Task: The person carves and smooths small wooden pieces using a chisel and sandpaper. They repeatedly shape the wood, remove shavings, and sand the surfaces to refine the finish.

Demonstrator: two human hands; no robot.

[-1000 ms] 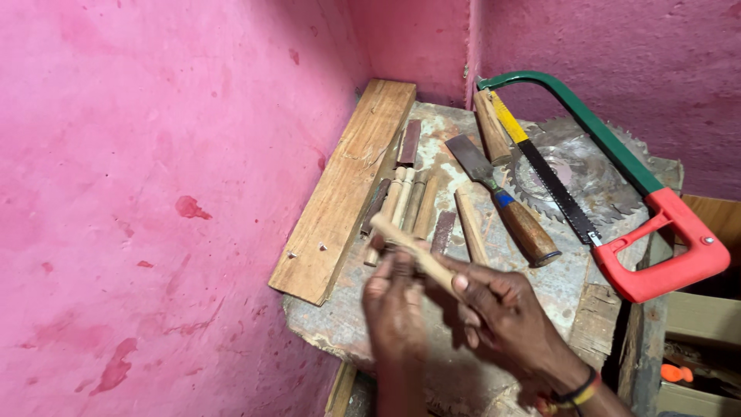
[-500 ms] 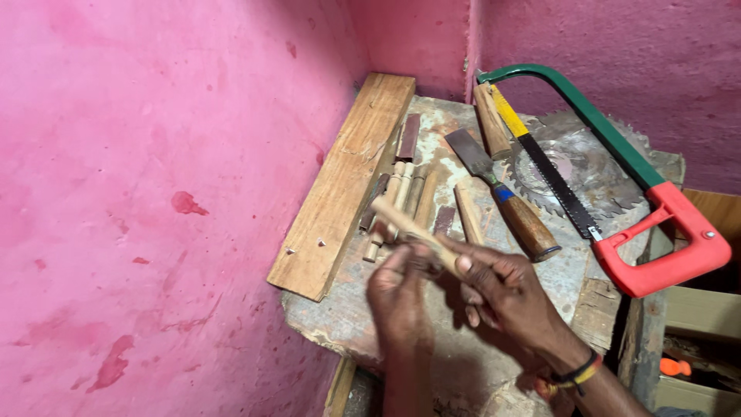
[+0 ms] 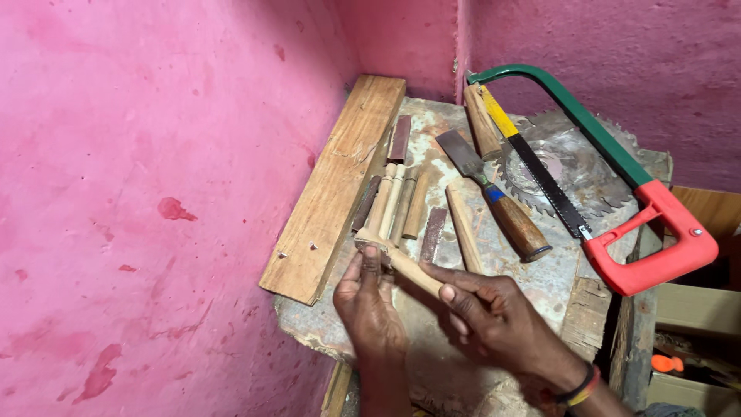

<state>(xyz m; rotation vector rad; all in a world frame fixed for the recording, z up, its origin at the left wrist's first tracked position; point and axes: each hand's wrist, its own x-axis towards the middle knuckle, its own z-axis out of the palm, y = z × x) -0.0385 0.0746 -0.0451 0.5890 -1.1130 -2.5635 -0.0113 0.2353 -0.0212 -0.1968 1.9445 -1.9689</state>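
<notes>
Left hand (image 3: 374,309): raised from the lower edge, fingers together, pointing up, fingertips pinched shut.
Right hand (image 3: 494,316): angled in from the lower right, fingers curled closed, index finger extended leftward.
Right wrist: banded, bent.

We see two bare hands, the left hand (image 3: 376,320) and the right hand (image 3: 494,324), with no gloves and no rings that we can make out. Both forearms are uncovered, with no sleeves in view. On the right wrist we wear a stack of thin bangles (image 3: 577,385), one dark, one red and one yellow. The fingernails are short and unpainted.
</notes>
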